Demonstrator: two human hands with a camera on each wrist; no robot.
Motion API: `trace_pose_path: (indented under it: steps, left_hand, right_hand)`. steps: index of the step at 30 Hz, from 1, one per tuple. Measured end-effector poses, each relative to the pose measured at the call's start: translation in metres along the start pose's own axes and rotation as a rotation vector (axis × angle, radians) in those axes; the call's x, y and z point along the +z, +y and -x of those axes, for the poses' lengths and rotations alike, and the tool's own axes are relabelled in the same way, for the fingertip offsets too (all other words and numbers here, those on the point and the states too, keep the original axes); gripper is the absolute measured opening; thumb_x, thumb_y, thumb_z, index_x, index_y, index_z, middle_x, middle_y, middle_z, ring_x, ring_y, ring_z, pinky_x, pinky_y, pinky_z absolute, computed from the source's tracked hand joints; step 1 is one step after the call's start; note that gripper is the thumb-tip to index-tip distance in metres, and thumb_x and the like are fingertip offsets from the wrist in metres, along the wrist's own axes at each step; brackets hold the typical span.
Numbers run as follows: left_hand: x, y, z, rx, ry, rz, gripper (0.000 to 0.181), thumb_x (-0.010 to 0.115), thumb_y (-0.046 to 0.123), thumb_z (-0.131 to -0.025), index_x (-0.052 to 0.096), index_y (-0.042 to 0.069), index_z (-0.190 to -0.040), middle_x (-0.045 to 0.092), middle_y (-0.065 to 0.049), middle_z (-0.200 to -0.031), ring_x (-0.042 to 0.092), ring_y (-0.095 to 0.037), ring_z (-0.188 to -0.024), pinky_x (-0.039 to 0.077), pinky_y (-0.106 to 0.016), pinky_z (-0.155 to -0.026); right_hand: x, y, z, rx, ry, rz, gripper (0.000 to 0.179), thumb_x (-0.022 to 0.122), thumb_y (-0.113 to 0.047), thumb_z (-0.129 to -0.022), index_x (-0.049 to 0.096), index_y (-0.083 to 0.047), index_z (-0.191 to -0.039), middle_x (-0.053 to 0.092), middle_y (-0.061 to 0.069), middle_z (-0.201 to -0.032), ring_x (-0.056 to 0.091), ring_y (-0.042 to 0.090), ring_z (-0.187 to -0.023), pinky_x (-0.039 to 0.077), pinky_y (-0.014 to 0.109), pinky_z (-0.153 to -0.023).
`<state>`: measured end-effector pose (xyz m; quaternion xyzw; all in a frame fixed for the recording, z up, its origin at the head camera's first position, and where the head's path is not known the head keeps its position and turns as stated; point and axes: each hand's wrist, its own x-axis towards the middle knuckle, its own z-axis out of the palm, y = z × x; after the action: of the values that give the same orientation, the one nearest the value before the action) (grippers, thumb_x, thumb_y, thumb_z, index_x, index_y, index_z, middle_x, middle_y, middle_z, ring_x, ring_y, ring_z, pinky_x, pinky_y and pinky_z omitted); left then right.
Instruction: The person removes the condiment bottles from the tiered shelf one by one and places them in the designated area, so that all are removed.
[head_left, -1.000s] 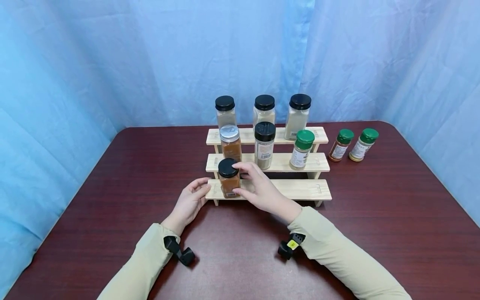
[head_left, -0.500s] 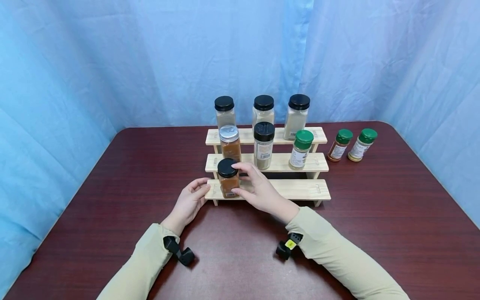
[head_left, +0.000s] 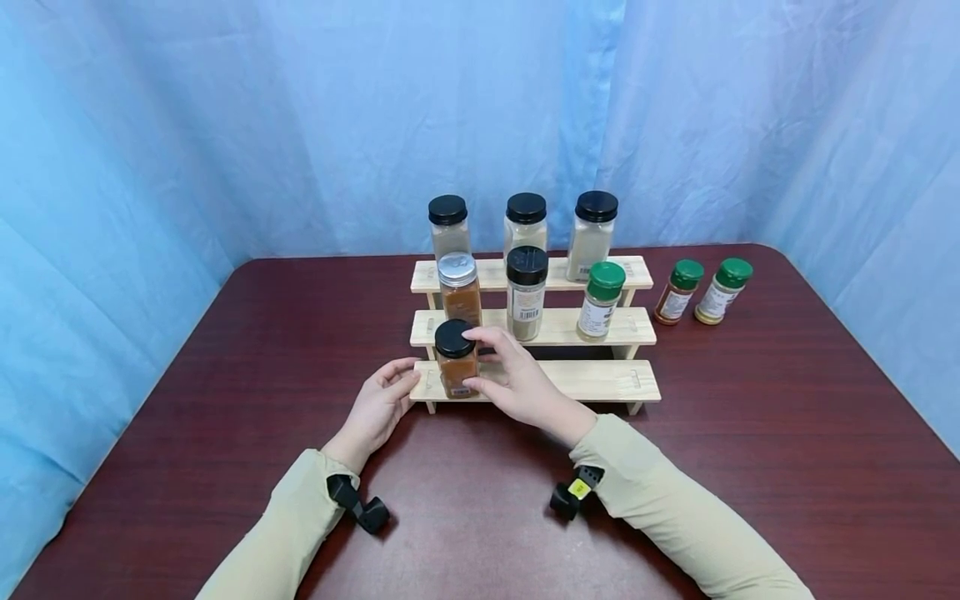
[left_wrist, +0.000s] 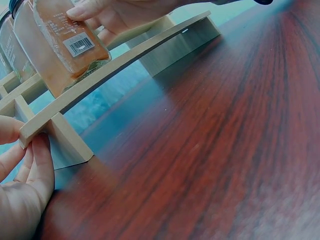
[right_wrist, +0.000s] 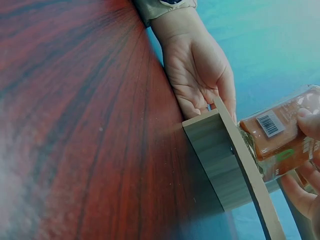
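Observation:
My right hand (head_left: 528, 387) holds a square spice jar (head_left: 456, 375) with a black lid and orange-brown powder, thumb on the near side. The jar stands upright at the left end of the lowest step of a three-tier wooden spice rack (head_left: 577, 380). In the right wrist view, the jar's barcode label (right_wrist: 270, 123) faces out and its base meets the shelf board. With my left hand (head_left: 377, 408) I pinch the left end of that same step. The left wrist view has the left fingers (left_wrist: 42, 162) curled under the board's corner.
Behind, the middle step carries a silver-lidded jar (head_left: 460, 300), a black-lidded shaker (head_left: 526, 304) and a green-capped bottle (head_left: 597, 317). Three black-lidded jars line the top step (head_left: 487, 273). Two green-capped bottles (head_left: 675, 302) stand on the dark red table (head_left: 750, 433) right of the rack.

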<state>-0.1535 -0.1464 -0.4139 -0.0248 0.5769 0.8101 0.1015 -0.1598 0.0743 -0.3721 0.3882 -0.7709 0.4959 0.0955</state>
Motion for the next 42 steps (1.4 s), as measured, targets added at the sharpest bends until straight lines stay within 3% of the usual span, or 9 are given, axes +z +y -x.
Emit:
trace_pose_path:
  steps: [9, 24, 31, 37, 42]
  left_hand:
    - [0.0, -0.001, 0.0, 0.014, 0.004, 0.008, 0.026, 0.041, -0.005, -0.097, 0.041, -0.007, -0.123, 0.059, 0.003, -0.094, 0.061, -0.005, -0.085, 0.051, -0.018, -0.075]
    - [0.001, 0.0, -0.001, -0.021, 0.023, 0.005, 0.03, 0.041, -0.005, -0.097, 0.039, -0.008, -0.127, 0.058, 0.002, -0.094, 0.06, -0.005, -0.084, 0.051, -0.018, -0.075]
    - [0.001, 0.0, -0.001, -0.012, 0.029, 0.005, 0.029, 0.043, -0.004, -0.096, 0.041, -0.007, -0.125, 0.059, 0.002, -0.095, 0.06, -0.005, -0.085, 0.051, -0.018, -0.075]
    - [0.002, -0.001, -0.001, -0.013, 0.034, 0.002, 0.029, 0.042, -0.005, -0.096, 0.041, -0.007, -0.125, 0.058, 0.002, -0.095, 0.06, -0.005, -0.084, 0.051, -0.018, -0.074]
    - [0.002, -0.001, -0.001, -0.01, 0.039, 0.004, 0.028, 0.043, -0.005, -0.096, 0.042, -0.006, -0.124, 0.058, 0.002, -0.095, 0.06, -0.005, -0.084, 0.051, -0.018, -0.074]
  right_hand:
    - [-0.001, -0.002, 0.004, -0.025, -0.015, -0.024, 0.054, 0.066, 0.008, -0.082, 0.04, -0.002, -0.128, 0.046, 0.02, -0.123, 0.051, 0.033, -0.113, 0.05, 0.039, -0.094]
    - [-0.011, -0.01, 0.017, -0.049, -0.013, -0.024, 0.056, 0.066, 0.013, -0.079, 0.041, -0.003, -0.126, 0.045, 0.021, -0.124, 0.05, 0.031, -0.114, 0.05, 0.039, -0.093]
    - [-0.023, -0.011, 0.025, -0.081, 0.003, 0.014, 0.057, 0.068, 0.014, -0.077, 0.041, -0.003, -0.125, 0.045, 0.02, -0.124, 0.048, 0.019, -0.116, 0.051, 0.037, -0.091]
    - [-0.033, -0.011, 0.035, -0.081, -0.015, 0.052, 0.059, 0.069, 0.015, -0.075, 0.041, -0.003, -0.123, 0.044, 0.022, -0.125, 0.046, 0.018, -0.118, 0.052, 0.041, -0.089]
    - [-0.042, -0.011, 0.046, -0.06, -0.005, 0.029, 0.06, 0.068, 0.019, -0.073, 0.041, 0.0, -0.123, 0.044, 0.022, -0.122, 0.044, 0.005, -0.118, 0.052, 0.041, -0.089]
